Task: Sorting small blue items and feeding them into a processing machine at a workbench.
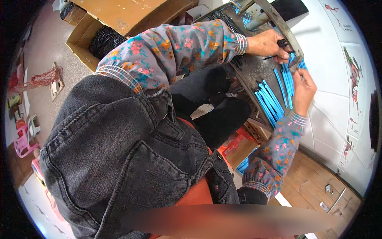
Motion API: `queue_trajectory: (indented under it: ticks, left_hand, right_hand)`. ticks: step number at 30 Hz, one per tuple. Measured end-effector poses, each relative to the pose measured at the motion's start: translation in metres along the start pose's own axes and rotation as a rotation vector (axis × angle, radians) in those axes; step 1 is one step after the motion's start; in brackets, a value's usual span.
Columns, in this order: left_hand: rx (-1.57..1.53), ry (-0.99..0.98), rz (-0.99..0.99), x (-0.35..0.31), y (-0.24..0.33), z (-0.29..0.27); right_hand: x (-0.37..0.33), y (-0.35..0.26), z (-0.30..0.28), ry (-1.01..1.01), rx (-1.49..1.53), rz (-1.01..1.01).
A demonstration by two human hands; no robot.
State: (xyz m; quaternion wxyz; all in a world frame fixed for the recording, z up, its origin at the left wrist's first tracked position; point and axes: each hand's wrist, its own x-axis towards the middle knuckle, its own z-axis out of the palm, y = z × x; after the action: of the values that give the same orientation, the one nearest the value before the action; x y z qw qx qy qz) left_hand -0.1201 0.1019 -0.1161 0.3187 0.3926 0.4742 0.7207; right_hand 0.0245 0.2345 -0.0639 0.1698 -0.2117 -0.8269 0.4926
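Observation:
My left hand (267, 44) is closed around a few small black pieces (282, 43) above the dark bench. A thin black rod sticks out below its fingers. My right hand (305, 89) has its thumb and fingers pinched together at the pointed end of a curved metal arm (295, 61); whatever lies between these fingertips is hidden. Beside this hand, long bright-blue plastic strips (287, 81) lie on the bench. Closer to me is a bundle of similar blue strips (269, 102), with black bits at their upper ends.
The metal bench top (248, 73) carries blue crumbs (247, 18) and a heap of thin black pieces (227, 19) at its far side. A white tiled wall (328, 87) borders it on the right. An open carton (81, 42) of black pieces stands left. Below the bench sits a red box (238, 145).

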Motion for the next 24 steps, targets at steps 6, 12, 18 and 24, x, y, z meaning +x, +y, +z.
queue_trajectory:
  ticks: [6,12,18,24]
  left_hand:
    - [0.075,-0.027,0.052,0.004,-0.009,-0.003]
    - [0.216,-0.04,-0.037,0.0,-0.005,-0.011]
    - [0.234,-0.106,0.007,-0.005,0.0,-0.009]
    - [0.035,-0.108,0.053,-0.009,-0.001,-0.011]
  right_hand:
    - [-0.005,0.0,-0.012,0.015,-0.229,-0.312]
    - [-0.019,0.022,-0.006,-0.201,-0.634,-0.262]
    - [-0.02,0.038,-0.011,-0.132,-0.929,-0.449]
    - [-0.017,0.035,-0.008,-0.057,-0.713,-0.384]
